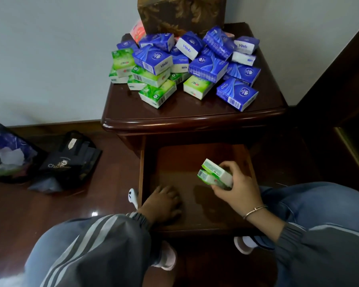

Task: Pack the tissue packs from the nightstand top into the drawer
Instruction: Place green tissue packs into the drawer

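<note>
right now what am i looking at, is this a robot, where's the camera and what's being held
There is no machine: one camera worn on a person's head looks down at their own two hands. The dark wooden nightstand carries a heap of blue and green tissue packs. Below it the drawer stands pulled open. The right hand holds green tissue packs, apparently two stacked, over the drawer. The left hand rests flat on the drawer's floor, holding nothing. A black bag lies on the floor to the left.
</note>
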`<state>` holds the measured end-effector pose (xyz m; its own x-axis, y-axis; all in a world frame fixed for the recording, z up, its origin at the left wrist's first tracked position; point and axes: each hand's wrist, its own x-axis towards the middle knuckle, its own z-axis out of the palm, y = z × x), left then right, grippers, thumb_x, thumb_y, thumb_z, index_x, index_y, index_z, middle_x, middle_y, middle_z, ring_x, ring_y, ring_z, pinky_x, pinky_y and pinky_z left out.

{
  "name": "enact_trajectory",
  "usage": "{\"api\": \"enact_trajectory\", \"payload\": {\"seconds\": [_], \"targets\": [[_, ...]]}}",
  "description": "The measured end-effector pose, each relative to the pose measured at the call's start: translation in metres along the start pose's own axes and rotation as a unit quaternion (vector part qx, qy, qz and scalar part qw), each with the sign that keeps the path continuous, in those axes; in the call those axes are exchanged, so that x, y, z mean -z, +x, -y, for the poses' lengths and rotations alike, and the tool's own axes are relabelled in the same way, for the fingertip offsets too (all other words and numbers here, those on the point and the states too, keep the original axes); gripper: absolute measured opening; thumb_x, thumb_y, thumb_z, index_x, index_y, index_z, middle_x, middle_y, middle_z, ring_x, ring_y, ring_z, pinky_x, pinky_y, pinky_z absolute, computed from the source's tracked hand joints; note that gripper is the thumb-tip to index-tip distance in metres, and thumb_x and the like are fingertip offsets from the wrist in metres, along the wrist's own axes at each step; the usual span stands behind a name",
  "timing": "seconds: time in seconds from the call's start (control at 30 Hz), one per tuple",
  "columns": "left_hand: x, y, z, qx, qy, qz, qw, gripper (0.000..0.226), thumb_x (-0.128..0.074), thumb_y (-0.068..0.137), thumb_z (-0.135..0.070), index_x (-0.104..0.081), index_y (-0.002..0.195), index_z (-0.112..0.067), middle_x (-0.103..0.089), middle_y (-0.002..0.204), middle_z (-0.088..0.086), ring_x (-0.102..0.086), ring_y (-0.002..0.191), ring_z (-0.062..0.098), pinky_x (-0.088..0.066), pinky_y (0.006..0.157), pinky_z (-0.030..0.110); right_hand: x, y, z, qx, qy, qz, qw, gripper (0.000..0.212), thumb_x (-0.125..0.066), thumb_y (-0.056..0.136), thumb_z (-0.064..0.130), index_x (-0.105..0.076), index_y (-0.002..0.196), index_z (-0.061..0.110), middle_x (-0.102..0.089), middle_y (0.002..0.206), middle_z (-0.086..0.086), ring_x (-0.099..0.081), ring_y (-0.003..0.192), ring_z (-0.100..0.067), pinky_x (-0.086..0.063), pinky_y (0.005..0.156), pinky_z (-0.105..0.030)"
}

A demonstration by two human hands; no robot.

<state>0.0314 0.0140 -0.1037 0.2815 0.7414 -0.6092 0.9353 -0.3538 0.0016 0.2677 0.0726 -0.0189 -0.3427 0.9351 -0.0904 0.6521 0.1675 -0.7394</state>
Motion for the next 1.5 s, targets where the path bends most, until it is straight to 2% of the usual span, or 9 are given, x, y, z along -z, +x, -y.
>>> {"api": "enact_trajectory", "payload": {"seconds": [0.2, 0.37, 0.5, 0.7, 0.83, 0.97, 1.1, 1.33, 1.5], "targets": [[-0.004, -0.011, -0.005, 0.087, 0.05, 0.049, 0.994, 0.059, -0.025, 0.099, -0.054, -0.052, 0.136, -0.017, -0.043, 0.144, 0.008, -0.038, 0.131, 0.03, -0.019, 0.113, 0.05, -0.029, 0.009, -0.001, 0.038, -0.097, 0.055, 0.993, 0.052, -0.069, 0.077, 0.027, -0.044, 0.123, 0.025, -0.066, 0.1, 0.002, -0.065, 0.083, -0.015, -0.05, 0.062, -0.024], [0.013, -0.032, 0.007, 0.127, -0.066, -0.122, 0.982, 0.051, -0.03, 0.1, -0.048, -0.054, 0.133, -0.02, -0.032, 0.152, 0.004, -0.018, 0.145, 0.023, -0.012, 0.117, 0.045, -0.07, 0.017, -0.013, 0.068, -0.228, 0.197, 0.951, 0.064, -0.066, 0.081, 0.027, -0.031, 0.135, 0.027, -0.056, 0.128, -0.004, -0.06, 0.109, -0.024, -0.049, 0.082, -0.033], [0.025, -0.054, 0.035, 0.242, -0.233, -0.311, 0.889, 0.044, -0.049, 0.096, -0.028, -0.05, 0.136, -0.011, -0.043, 0.143, 0.013, -0.038, 0.133, 0.034, -0.031, 0.109, 0.042, -0.093, 0.017, -0.015, 0.09, -0.329, 0.262, 0.903, 0.07, -0.061, 0.084, 0.02, -0.022, 0.143, 0.023, -0.043, 0.137, -0.011, -0.057, 0.109, -0.036, -0.05, 0.084, -0.042], [0.014, -0.054, 0.031, 0.333, -0.583, -0.098, 0.734, 0.037, -0.04, 0.1, -0.032, -0.044, 0.127, -0.007, -0.056, 0.127, 0.017, -0.054, 0.117, 0.033, -0.042, 0.098, 0.038, -0.114, 0.015, -0.007, 0.094, -0.325, 0.357, 0.87, 0.079, -0.065, 0.081, 0.018, -0.021, 0.146, 0.026, -0.028, 0.143, -0.012, -0.047, 0.119, -0.039, -0.046, 0.093, -0.042], [0.014, -0.05, 0.038, 0.337, -0.585, -0.108, 0.73, 0.035, -0.038, 0.1, -0.032, -0.051, 0.12, -0.007, -0.06, 0.12, 0.015, -0.057, 0.105, 0.029, -0.043, 0.091, 0.035, -0.105, 0.031, -0.001, 0.004, -0.209, 0.43, 0.878, 0.083, -0.07, 0.081, 0.026, -0.022, 0.148, 0.022, -0.027, 0.15, -0.015, -0.036, 0.134, -0.031, -0.033, 0.107, -0.029], [0.015, -0.05, 0.043, 0.332, -0.609, -0.101, 0.713, 0.037, -0.039, 0.1, -0.033, -0.053, 0.123, -0.008, -0.061, 0.118, 0.013, -0.059, 0.105, 0.029, -0.047, 0.095, 0.038, -0.098, 0.054, -0.004, -0.14, -0.103, 0.286, 0.942, 0.085, -0.07, 0.08, 0.038, -0.022, 0.148, 0.021, -0.035, 0.15, -0.007, -0.04, 0.133, -0.026, -0.037, 0.102, -0.03], [0.015, -0.05, 0.043, 0.336, -0.607, -0.098, 0.714, 0.033, -0.041, 0.098, -0.034, -0.053, 0.117, -0.01, -0.062, 0.111, 0.011, -0.06, 0.101, 0.028, -0.049, 0.094, 0.041, -0.112, 0.046, -0.021, -0.281, -0.009, 0.219, 0.934, 0.076, -0.079, 0.071, 0.032, -0.043, 0.134, 0.011, -0.055, 0.131, -0.013, -0.055, 0.116, -0.028, -0.047, 0.097, -0.038], [0.016, -0.049, 0.046, 0.327, -0.619, -0.094, 0.708, 0.02, -0.042, 0.097, -0.031, -0.051, 0.105, -0.016, -0.061, 0.098, 0.006, -0.062, 0.094, 0.026, -0.052, 0.09, 0.042, -0.135, 0.031, -0.01, -0.241, 0.012, 0.347, 0.907, 0.031, -0.07, 0.08, 0.015, -0.063, 0.11, 0.012, -0.065, 0.085, 0.003, -0.062, 0.073, -0.013, -0.052, 0.054, -0.023], [0.018, -0.05, 0.048, 0.32, -0.626, -0.087, 0.706, 0.024, -0.042, 0.096, -0.029, -0.052, 0.111, -0.013, -0.062, 0.1, 0.007, -0.063, 0.096, 0.028, -0.052, 0.091, 0.043, -0.126, 0.037, -0.004, -0.28, 0.005, 0.412, 0.867, 0.028, -0.059, 0.089, 0.022, -0.057, 0.115, 0.01, -0.061, 0.103, -0.006, -0.059, 0.086, -0.017, -0.047, 0.059, -0.022]]}}
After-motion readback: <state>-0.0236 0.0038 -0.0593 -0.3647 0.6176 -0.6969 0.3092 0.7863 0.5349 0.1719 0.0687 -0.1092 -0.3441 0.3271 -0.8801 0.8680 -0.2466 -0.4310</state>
